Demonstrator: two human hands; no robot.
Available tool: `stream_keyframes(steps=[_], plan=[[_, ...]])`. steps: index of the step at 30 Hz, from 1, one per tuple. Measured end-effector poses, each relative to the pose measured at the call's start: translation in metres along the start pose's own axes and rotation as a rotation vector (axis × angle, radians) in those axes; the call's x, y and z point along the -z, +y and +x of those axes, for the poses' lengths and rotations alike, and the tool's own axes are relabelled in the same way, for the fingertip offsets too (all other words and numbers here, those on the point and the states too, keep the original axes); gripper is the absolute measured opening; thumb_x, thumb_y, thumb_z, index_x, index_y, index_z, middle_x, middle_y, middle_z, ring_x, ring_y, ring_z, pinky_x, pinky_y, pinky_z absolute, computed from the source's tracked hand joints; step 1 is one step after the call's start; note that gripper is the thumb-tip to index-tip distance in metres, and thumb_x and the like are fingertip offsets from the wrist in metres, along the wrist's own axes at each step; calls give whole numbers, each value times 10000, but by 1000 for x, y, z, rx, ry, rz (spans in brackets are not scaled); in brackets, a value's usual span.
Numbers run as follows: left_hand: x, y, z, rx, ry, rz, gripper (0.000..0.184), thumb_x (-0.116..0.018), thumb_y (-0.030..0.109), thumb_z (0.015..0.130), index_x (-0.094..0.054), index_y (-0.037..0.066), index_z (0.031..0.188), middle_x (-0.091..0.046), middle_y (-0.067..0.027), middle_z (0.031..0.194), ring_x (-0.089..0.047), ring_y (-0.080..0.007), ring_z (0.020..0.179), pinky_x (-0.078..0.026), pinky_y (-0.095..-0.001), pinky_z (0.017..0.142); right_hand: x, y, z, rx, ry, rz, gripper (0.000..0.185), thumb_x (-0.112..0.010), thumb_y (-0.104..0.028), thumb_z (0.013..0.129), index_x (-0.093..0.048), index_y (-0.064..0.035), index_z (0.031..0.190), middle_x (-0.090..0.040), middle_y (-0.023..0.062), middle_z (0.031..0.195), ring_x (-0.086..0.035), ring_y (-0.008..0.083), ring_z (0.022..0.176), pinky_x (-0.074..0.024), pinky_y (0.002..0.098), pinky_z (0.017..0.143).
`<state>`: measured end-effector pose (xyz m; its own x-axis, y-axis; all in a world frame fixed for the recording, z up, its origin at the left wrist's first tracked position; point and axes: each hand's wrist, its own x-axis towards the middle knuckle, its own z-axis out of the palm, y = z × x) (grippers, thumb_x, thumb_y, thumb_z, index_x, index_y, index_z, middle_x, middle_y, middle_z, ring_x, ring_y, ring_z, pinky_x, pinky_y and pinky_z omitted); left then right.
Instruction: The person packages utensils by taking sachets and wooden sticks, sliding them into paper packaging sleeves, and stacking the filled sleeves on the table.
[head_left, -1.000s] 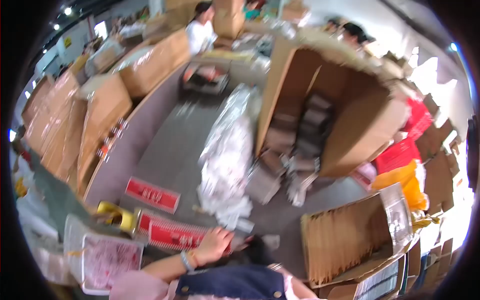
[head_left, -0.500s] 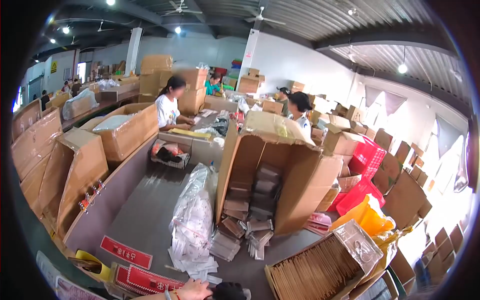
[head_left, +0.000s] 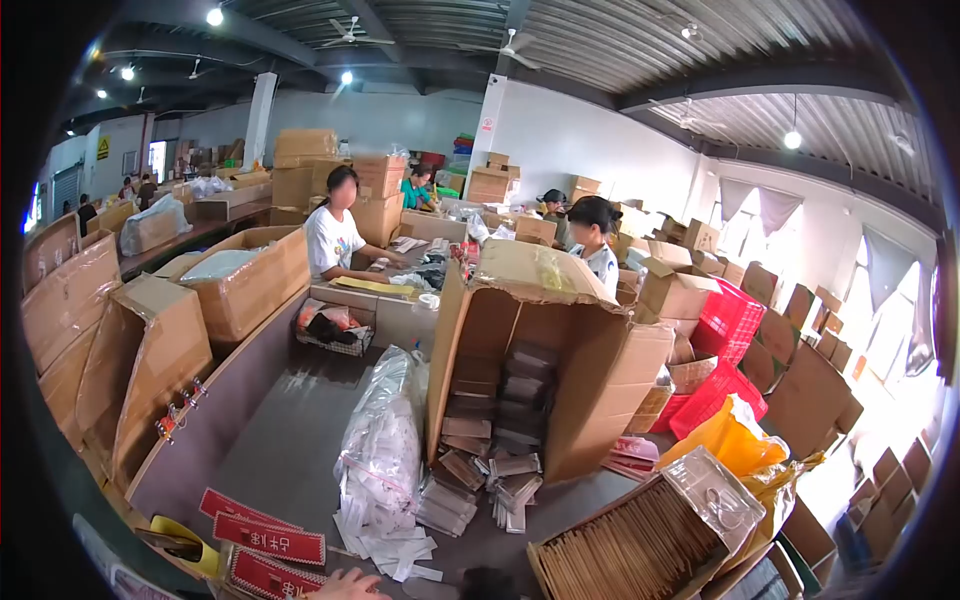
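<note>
My left hand [head_left: 345,585] shows at the bottom edge, partly cut off. Its fingers look spread, with nothing visible in them. Just left of it lies a red printed card [head_left: 275,574] on a pile. Above that, another red card [head_left: 270,538] overlaps a further red card [head_left: 245,506] on the grey table [head_left: 265,430]. White paper strips [head_left: 385,545] spill from a clear plastic bag [head_left: 385,420] beyond the hand. A dark, blurred shape [head_left: 487,583] sits to its right; I cannot make out what it is. My right hand is not visible.
A large carton [head_left: 610,390] on its side holds stacked clear-wrapped packets [head_left: 525,400]. At right stands a box of brown sticks [head_left: 630,535]. A yellow holder [head_left: 205,555] is at lower left, and a wire basket [head_left: 345,340] farther back. Several people work behind.
A second red card now overlaps the single one above the pile. My left hand has moved left and lower, away from the dark shape. The view has shifted slightly.
</note>
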<state>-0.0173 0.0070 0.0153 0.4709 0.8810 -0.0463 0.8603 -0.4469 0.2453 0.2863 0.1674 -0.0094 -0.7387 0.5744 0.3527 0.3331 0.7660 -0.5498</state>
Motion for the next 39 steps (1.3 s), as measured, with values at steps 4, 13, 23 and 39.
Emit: stream_keyframes(steps=[4, 13, 23, 39], plan=[[13, 28, 1, 151, 13, -36, 437, -751, 352, 689, -679, 177, 1083, -513, -189, 1318, -490, -415, 1169, -424, -581, 932, 110, -6, 64, -184, 586, -226, 436, -854, -261, 647, -647, -83, 987, -643, 136, 891, -612, 372, 848, -496, 450, 748], [21, 29, -8, 182, 29, -120, 551, -767, 386, 699, -634, 216, 1206, -490, -162, 1350, -474, -401, 1182, -391, -570, 971, 376, -55, 207, 115, 1183, -665, 305, -815, -257, 701, -652, -102, 907, -578, 140, 1221, -510, 366, 1151, -388, 469, 991], [-11, 21, -4, 290, -8, 46, 387, -627, 319, 833, -633, 210, 1204, -502, -138, 1292, -479, -383, 1167, -408, -576, 939, 436, -18, 228, -57, 1114, -815, 318, -810, -254, 670, -651, -146, 924, -535, 88, 1327, -465, 345, 1229, -366, 481, 996], [-10, 25, -2, 258, 99, 97, 386, -620, 278, 808, -643, 202, 1185, -518, -111, 1236, -474, -356, 1158, -392, -557, 920, 418, 5, 213, 63, 1173, -790, 266, -823, -230, 672, -648, -143, 852, -570, 102, 1257, -488, 352, 1192, -374, 463, 997]])
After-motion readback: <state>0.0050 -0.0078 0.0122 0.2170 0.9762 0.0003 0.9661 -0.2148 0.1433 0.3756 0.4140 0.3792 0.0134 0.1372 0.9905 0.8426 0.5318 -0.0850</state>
